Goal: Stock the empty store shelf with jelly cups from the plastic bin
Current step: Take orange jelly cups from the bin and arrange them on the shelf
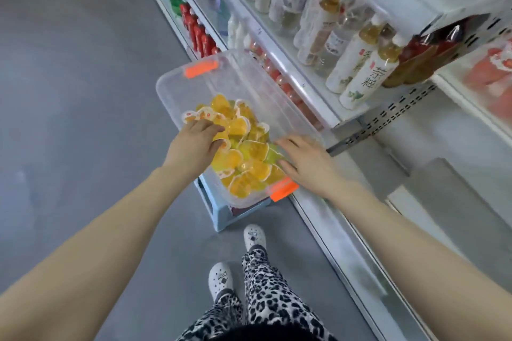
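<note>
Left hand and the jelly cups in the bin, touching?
Touching. Head view shows the left hand lying on the pile, fingers curled round jelly cups.

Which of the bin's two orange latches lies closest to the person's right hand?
The near-end latch, right beside the right hand; the far-end latch sits across the bin, far from it.

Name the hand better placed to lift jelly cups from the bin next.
Left, probably: the left hand curls its fingers round jelly cups in the plastic bin, while the right hand lies open and flat by the bin's shelf-side rim, gripping nothing.
</note>
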{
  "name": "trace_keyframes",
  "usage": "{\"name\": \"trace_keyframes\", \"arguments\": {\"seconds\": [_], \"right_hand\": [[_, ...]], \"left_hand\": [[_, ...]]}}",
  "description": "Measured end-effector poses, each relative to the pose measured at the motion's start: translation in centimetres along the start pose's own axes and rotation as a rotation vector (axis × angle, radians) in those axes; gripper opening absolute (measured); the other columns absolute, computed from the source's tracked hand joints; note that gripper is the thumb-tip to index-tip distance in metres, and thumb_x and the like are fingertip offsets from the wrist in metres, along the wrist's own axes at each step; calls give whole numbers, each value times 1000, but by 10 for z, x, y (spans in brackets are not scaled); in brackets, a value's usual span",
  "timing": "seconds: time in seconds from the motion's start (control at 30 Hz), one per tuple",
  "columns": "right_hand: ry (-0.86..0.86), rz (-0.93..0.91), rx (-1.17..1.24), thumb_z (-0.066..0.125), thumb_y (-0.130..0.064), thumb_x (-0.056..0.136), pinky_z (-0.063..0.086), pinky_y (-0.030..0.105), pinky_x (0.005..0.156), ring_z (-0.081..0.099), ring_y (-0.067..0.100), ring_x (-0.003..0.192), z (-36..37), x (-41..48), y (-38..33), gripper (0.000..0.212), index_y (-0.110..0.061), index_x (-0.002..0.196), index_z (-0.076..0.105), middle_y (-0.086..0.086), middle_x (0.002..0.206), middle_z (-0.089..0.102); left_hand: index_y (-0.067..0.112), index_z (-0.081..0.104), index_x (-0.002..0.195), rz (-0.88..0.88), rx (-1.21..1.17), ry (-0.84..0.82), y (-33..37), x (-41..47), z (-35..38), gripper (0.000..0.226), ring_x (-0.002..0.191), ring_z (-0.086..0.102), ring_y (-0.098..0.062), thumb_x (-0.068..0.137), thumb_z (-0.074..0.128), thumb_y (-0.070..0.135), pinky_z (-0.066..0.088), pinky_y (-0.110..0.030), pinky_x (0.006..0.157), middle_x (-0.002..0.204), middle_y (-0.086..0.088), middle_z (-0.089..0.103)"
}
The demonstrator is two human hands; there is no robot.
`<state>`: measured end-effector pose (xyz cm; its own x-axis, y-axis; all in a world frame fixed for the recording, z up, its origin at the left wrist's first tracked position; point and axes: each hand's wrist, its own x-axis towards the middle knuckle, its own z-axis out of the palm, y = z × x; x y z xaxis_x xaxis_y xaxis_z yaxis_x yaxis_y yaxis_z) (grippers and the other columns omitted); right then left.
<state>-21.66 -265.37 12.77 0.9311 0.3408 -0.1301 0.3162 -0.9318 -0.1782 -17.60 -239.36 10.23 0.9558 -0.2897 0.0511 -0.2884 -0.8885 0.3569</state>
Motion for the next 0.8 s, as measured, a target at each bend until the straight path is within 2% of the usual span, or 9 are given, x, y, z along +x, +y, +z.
{"name": "trace_keyframes", "arguments": {"seconds": [0.1,0.2,0.33,0.4,0.5,0.6,0.7,0.8], "right_hand": [[-225,-13,0,59,-38,91,38,38,102,48,29,125,21,39,-2,52,-20,139,48,6,135,53],[-368,8,-22,65,-40,87,44,40,98,50,30,123,41,72,-4,53,-18,134,52,10,132,56],[-617,33,-159,62,-48,88,50,37,92,58,30,115,66,102,-12,50,-13,123,60,10,125,61],[-661,28,-169,63,-47,86,51,37,91,59,30,113,74,108,-13,48,-13,121,60,9,124,62],[-613,54,-107,67,-44,81,52,36,85,61,29,108,75,111,-10,46,-15,115,58,7,118,64],[-469,117,27,71,-39,76,51,35,75,62,31,102,64,108,1,46,-17,113,54,8,111,64],[-313,69,64,68,-38,75,52,40,80,61,32,104,52,108,18,52,-20,122,52,7,115,62],[-232,37,40,61,-40,80,50,44,85,58,32,103,45,107,33,55,-17,129,49,8,120,51]], "left_hand": [[13,64,124,-43,6,-36,-14,5,10,34,117,49,-33,96,56,30,39,-40,101,121,-10,62],[11,67,120,-43,21,-23,-21,10,18,31,113,51,-34,96,57,29,40,-39,100,114,-11,65],[7,71,110,-11,37,41,-26,11,24,26,100,58,-35,94,59,23,44,-41,97,103,-12,69],[8,71,111,3,53,45,-27,11,25,26,100,58,-34,95,57,23,44,-40,98,103,-11,69],[10,69,116,6,65,22,-27,13,24,28,104,56,-32,95,57,26,42,-38,99,109,-9,68],[18,62,127,-9,102,-69,-27,21,25,37,117,49,-28,96,53,36,35,-37,106,123,-5,62],[22,55,133,-15,116,-102,-24,44,28,42,124,45,-26,95,53,40,35,-38,108,131,-3,56],[24,49,137,-55,131,-174,-17,77,41,48,127,42,-28,93,57,42,40,-41,104,136,-2,52]]}}
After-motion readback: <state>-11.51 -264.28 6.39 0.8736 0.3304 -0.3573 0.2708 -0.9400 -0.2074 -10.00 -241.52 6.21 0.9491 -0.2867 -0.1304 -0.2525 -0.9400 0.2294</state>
